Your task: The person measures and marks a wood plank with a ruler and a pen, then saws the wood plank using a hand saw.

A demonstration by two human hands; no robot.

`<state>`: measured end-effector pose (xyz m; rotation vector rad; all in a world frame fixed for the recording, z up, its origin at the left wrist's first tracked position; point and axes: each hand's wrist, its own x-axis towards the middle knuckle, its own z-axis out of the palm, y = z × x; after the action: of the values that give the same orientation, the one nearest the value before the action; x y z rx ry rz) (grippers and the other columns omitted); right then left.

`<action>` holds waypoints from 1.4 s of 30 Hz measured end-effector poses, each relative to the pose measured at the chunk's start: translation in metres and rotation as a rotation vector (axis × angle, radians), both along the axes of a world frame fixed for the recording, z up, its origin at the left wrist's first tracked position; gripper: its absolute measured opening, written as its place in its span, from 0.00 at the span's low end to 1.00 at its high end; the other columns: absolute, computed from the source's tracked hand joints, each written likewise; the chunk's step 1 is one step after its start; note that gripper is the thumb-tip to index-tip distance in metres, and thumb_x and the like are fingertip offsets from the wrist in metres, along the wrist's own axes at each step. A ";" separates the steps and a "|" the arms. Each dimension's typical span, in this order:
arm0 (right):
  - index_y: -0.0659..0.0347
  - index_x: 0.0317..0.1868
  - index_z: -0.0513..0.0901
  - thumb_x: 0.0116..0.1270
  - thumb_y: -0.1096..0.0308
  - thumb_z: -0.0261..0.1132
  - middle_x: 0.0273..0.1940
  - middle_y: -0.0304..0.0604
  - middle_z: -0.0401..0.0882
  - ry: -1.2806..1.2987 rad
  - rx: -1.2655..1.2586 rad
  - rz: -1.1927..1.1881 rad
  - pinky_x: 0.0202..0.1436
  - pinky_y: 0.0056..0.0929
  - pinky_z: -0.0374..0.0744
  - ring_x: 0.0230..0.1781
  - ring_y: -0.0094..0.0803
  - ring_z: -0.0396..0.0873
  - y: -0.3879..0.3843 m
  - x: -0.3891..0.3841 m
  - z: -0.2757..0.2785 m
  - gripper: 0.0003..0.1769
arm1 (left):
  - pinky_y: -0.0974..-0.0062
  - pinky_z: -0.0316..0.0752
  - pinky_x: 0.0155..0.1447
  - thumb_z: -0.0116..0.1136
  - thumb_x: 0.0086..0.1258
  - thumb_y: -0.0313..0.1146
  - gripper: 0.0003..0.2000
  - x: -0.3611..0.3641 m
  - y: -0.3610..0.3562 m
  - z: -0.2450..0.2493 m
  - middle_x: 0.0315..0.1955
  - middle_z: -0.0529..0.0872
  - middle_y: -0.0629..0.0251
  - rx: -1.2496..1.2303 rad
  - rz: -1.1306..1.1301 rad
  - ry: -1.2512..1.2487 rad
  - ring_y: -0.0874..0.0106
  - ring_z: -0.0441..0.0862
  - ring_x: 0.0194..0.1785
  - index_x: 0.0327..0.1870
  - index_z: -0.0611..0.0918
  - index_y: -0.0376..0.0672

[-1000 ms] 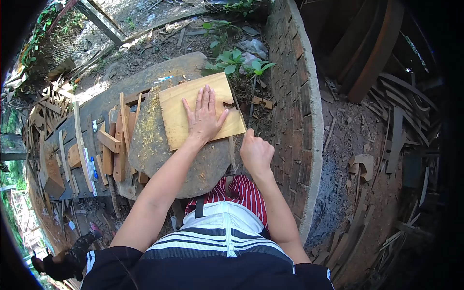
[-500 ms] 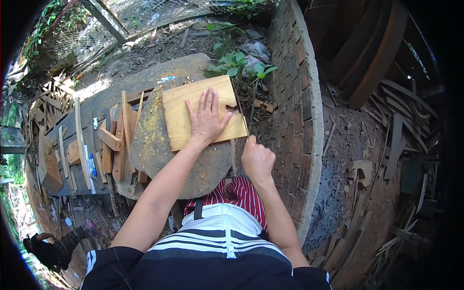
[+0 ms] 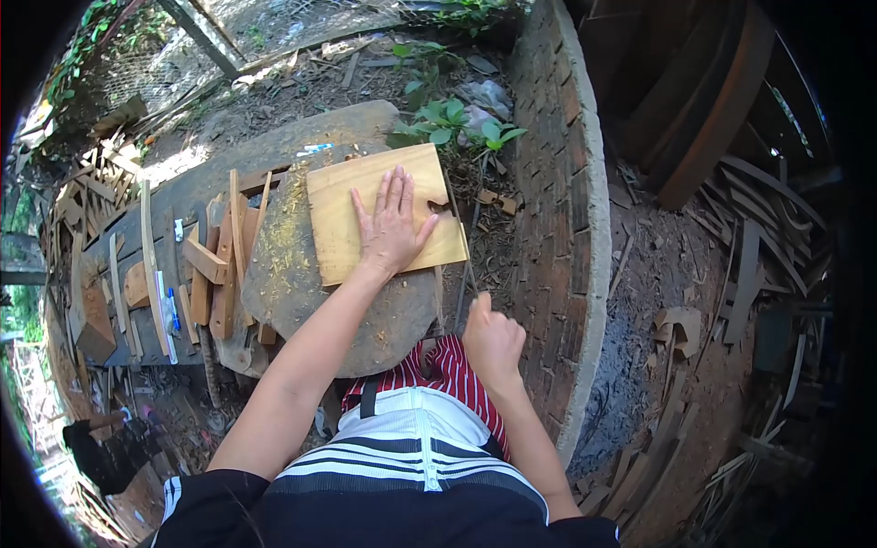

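A pale wooden board [image 3: 343,219] with a dark-edged notch in its right side lies on a worn, rounded wooden work surface [image 3: 365,320]. My left hand [image 3: 393,228] rests flat on the board, fingers stretched out. Just beyond the board's near right corner, my right hand [image 3: 494,342] is closed around the end of a thin, long tool that looks like a saw [image 3: 471,277]. Its narrow dark blade, seen nearly edge-on, runs up to the board's right edge. My fingers hide the handle.
Wooden pieces [image 3: 224,265], a blue pen [image 3: 174,309] and a white ruler-like strip [image 3: 163,297] lie to the left. A low brick wall [image 3: 557,228] stands close on the right. Leafy plants [image 3: 448,119] grow behind the board. Another person [image 3: 105,457] is at lower left.
My right hand has drawn back toward my body with the saw, exposing more of the blade below the board. My left hand and the board stay put. The other person has shifted slightly.
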<state>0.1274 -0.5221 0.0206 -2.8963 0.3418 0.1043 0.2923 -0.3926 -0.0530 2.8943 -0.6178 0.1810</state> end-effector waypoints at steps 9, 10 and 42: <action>0.62 0.35 0.74 0.65 0.72 0.54 0.23 0.56 0.83 -0.055 -0.007 -0.016 0.32 0.47 0.83 0.27 0.51 0.86 -0.002 0.051 -0.020 0.04 | 0.30 0.32 0.73 0.47 0.70 0.60 0.40 0.000 0.000 -0.002 0.78 0.53 0.60 -0.039 -0.005 -0.013 0.65 0.47 0.80 0.76 0.58 0.39; 0.61 0.35 0.74 0.66 0.71 0.55 0.23 0.56 0.83 -0.034 0.000 -0.034 0.32 0.47 0.82 0.26 0.52 0.85 -0.002 0.040 -0.018 0.04 | 0.30 0.32 0.73 0.48 0.70 0.60 0.41 -0.001 0.001 -0.002 0.78 0.53 0.60 -0.055 -0.013 -0.003 0.66 0.47 0.80 0.76 0.58 0.39; 0.58 0.32 0.74 0.72 0.65 0.53 0.19 0.51 0.82 0.016 -0.018 -0.062 0.25 0.44 0.81 0.22 0.47 0.85 0.000 0.009 -0.007 0.10 | 0.28 0.25 0.72 0.45 0.71 0.60 0.39 -0.008 -0.015 -0.010 0.78 0.51 0.59 -0.052 0.064 -0.017 0.59 0.42 0.81 0.76 0.58 0.42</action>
<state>0.1362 -0.5217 0.0136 -2.9007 0.4371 0.1140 0.2845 -0.4079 -0.0628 2.8668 -0.5153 0.2275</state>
